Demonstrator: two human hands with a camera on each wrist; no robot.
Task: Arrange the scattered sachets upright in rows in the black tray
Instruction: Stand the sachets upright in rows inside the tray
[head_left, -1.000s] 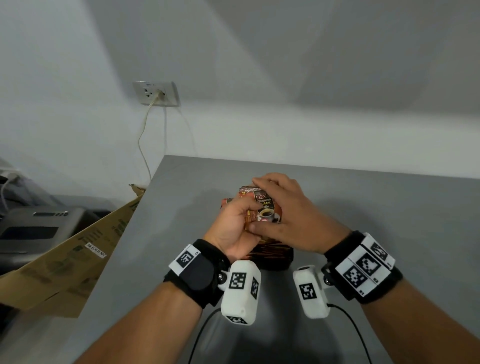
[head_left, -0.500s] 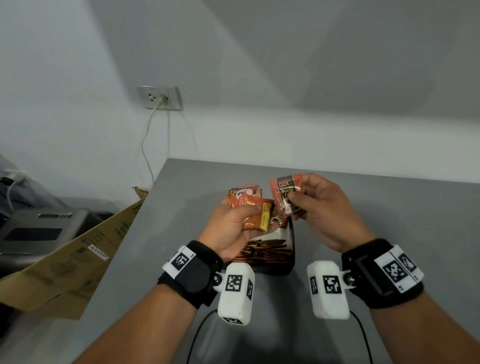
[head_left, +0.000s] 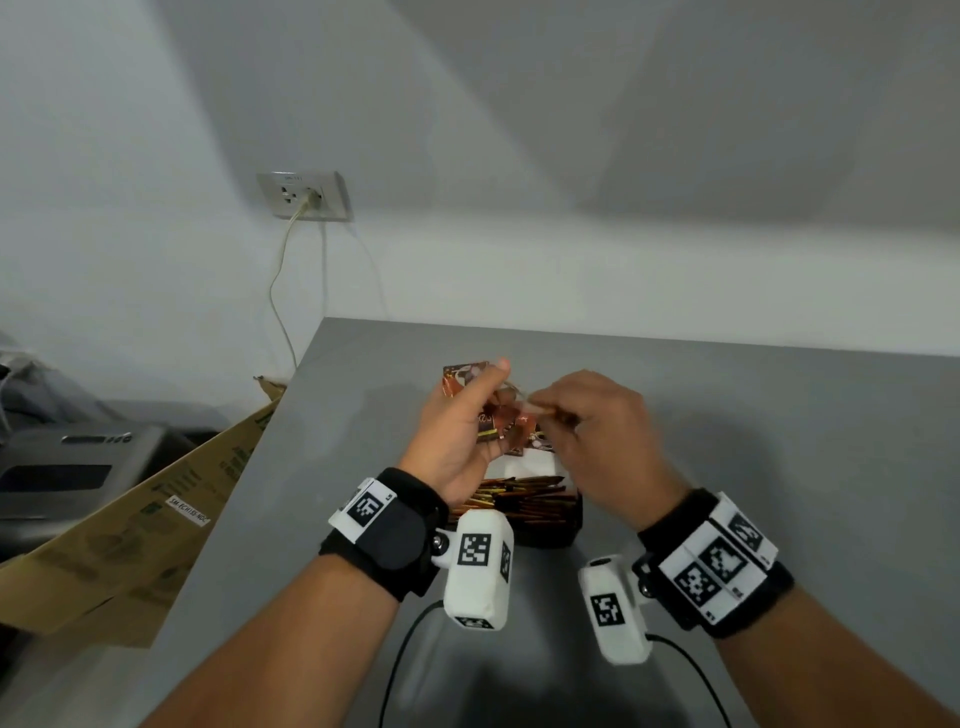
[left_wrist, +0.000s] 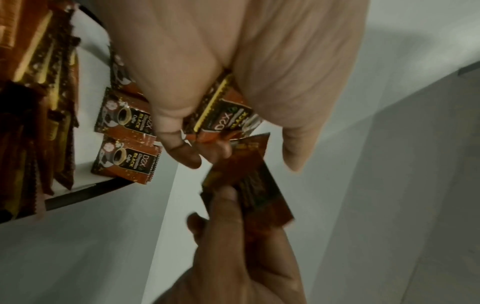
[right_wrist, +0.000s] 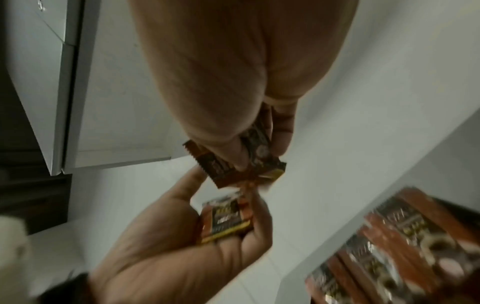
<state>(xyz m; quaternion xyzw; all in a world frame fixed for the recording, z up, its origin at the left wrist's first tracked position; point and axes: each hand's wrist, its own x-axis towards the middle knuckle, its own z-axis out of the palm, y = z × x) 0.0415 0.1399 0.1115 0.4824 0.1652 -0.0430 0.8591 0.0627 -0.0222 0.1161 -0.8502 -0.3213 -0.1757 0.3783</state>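
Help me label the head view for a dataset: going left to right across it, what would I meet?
Dark grey machine → flattened brown cardboard box → white wall socket → left hand gripping orange-brown sachets → right hand pinching one sachet → black right wristband with white marker tags.

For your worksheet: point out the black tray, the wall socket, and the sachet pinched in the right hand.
black tray (head_left: 545, 535), head view, near wall.
wall socket (head_left: 304, 196), head view, faceplate.
sachet (right_wrist: 255, 162), right wrist view, printed face.
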